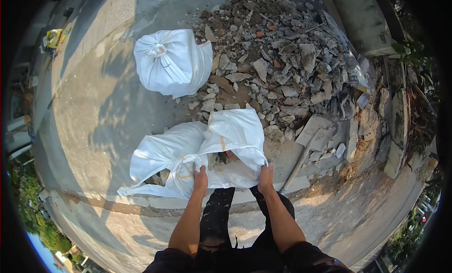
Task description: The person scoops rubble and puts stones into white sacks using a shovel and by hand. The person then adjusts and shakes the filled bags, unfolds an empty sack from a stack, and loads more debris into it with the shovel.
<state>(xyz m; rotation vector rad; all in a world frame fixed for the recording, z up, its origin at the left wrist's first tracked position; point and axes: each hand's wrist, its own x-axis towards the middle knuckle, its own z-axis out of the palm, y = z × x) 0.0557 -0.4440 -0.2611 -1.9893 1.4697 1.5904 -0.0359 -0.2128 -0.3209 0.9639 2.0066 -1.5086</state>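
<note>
The open sack (238, 129) lies before the legs (215, 216), rubble (230, 155) showing in its mouth, against a second sack (162, 146) also holding rubble; a knotted sack (174, 65) stands beyond, contents hidden. A heap (287, 61) crowds the right, bare pavement (94, 127) the left. Arms stretched down, hands apart, left hand (200, 179) clamps bunched cloth (184, 168), right hand (266, 177) the open sack's edge.
</note>
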